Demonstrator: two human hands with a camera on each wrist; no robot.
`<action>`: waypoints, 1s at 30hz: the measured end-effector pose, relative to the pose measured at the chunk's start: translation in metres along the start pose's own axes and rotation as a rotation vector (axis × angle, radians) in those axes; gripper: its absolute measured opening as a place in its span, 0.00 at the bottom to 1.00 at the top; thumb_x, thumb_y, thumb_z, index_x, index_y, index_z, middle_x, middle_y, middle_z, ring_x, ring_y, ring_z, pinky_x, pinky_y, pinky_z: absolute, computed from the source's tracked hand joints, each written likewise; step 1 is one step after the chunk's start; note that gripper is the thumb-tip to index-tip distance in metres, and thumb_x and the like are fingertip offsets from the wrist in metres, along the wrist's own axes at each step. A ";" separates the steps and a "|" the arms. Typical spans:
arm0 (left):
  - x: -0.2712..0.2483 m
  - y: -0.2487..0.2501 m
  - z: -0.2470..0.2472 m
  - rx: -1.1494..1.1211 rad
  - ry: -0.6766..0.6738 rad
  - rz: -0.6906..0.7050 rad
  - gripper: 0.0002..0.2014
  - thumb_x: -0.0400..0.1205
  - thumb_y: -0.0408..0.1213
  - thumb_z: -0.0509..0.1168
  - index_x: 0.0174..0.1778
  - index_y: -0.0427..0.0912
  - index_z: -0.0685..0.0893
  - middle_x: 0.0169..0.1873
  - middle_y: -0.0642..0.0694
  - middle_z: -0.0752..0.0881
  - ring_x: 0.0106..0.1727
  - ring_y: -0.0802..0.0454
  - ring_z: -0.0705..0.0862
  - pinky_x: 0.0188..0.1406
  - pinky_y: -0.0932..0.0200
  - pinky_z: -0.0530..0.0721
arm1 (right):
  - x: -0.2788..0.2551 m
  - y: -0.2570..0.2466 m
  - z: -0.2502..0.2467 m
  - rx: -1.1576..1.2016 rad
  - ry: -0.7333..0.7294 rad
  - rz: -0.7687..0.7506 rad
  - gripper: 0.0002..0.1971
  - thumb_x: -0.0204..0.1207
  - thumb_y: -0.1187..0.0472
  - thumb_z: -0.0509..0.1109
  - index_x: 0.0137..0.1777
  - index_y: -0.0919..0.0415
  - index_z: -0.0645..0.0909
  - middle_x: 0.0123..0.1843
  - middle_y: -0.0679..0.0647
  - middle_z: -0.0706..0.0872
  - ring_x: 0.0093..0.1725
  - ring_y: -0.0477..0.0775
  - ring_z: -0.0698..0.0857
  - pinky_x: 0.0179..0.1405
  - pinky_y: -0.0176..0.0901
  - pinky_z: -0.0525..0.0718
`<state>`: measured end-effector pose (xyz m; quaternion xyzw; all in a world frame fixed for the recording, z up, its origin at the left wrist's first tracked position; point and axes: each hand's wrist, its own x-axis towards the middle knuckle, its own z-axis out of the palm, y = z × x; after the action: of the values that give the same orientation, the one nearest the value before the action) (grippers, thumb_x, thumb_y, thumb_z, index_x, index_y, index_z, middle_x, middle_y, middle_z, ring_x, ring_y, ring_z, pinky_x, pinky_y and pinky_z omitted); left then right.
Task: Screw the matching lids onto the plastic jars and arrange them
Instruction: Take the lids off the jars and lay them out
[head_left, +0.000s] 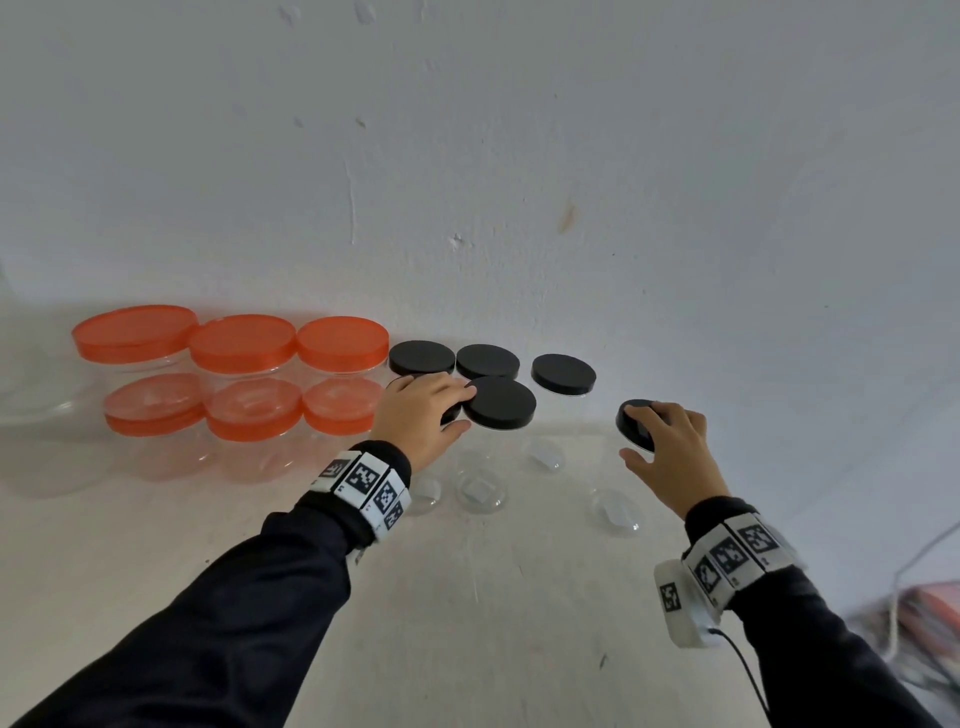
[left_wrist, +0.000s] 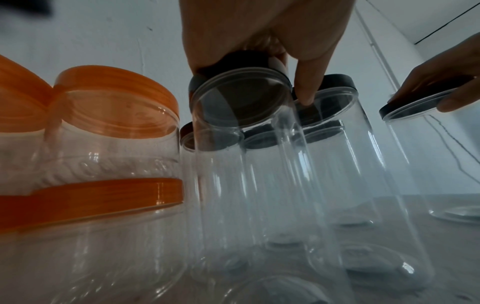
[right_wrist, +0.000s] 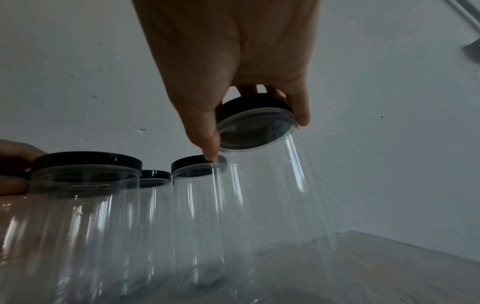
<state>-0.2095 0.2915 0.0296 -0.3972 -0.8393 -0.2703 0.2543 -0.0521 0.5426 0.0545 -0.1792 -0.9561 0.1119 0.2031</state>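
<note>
Several tall clear jars with black lids (head_left: 498, 401) stand on the pale table (head_left: 493, 613) by the wall. My left hand (head_left: 423, 418) grips the black lid (left_wrist: 244, 61) of one jar at the left of that group. My right hand (head_left: 667, 449) grips the black lid (head_left: 636, 423) of a separate jar (right_wrist: 262, 185) further right, and that jar leans, as the right wrist view shows. Wide clear jars with orange lids (head_left: 241, 343) are stacked two high at the left.
The white wall (head_left: 493, 182) rises directly behind the jars. A clear bowl-like object (head_left: 31, 395) sits at the far left edge. Cables and a reddish object (head_left: 930, 608) lie off the table's right side.
</note>
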 end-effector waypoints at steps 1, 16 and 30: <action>0.000 0.000 0.000 0.002 0.004 0.003 0.20 0.74 0.39 0.72 0.63 0.44 0.83 0.60 0.48 0.84 0.65 0.46 0.79 0.66 0.46 0.68 | 0.000 0.000 -0.001 -0.014 -0.001 0.005 0.26 0.75 0.59 0.71 0.72 0.59 0.72 0.71 0.59 0.71 0.73 0.63 0.61 0.65 0.60 0.76; -0.002 -0.002 0.004 0.044 0.072 0.023 0.17 0.73 0.43 0.68 0.58 0.46 0.86 0.56 0.50 0.87 0.60 0.49 0.83 0.63 0.44 0.72 | 0.029 -0.074 0.005 0.059 0.019 -0.054 0.28 0.78 0.50 0.67 0.74 0.61 0.66 0.75 0.58 0.66 0.73 0.61 0.65 0.65 0.53 0.73; -0.004 -0.003 0.007 0.058 0.124 0.060 0.18 0.75 0.49 0.60 0.56 0.49 0.87 0.54 0.54 0.87 0.57 0.54 0.84 0.60 0.44 0.77 | 0.101 -0.078 0.033 0.242 -0.164 0.265 0.28 0.79 0.53 0.65 0.75 0.65 0.65 0.71 0.67 0.68 0.65 0.68 0.75 0.61 0.55 0.75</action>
<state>-0.2108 0.2925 0.0212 -0.3971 -0.8173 -0.2620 0.3252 -0.1759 0.5058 0.0825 -0.2679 -0.9170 0.2661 0.1282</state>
